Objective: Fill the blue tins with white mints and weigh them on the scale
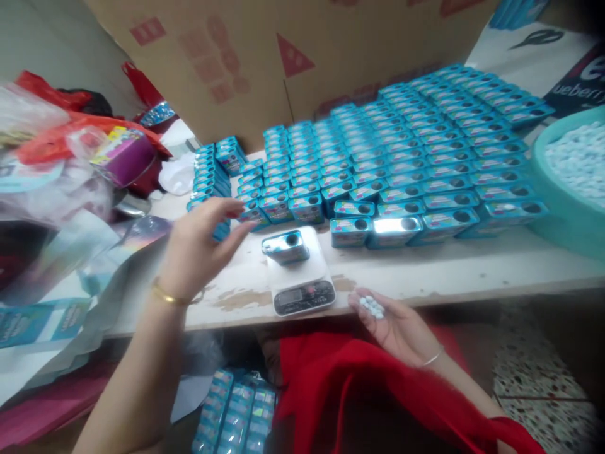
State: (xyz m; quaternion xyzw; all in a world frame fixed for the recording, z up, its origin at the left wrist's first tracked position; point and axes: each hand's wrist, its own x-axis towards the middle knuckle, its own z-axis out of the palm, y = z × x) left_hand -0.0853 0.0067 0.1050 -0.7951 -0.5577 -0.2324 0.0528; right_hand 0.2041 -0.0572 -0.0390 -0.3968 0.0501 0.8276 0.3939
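Note:
A blue tin (286, 246) with a dark round hole in its top stands on a white digital kitchen scale (302, 271). My left hand (201, 243) hovers to the left of the tin with thumb and fingers apart, holding nothing. Low by the table's front edge, my right hand (401, 331) is palm up and cupped around a small pile of white candies (372, 307). The reading on the scale's display is too blurred to make out.
Rows of blue tins (397, 151) fill the table behind the scale. A turquoise basin (539, 157) of white candies stands at the right. A large cardboard box (265, 57) rises behind. Plastic bags (61, 145) clutter the left; packed tins (236, 410) sit below the table edge.

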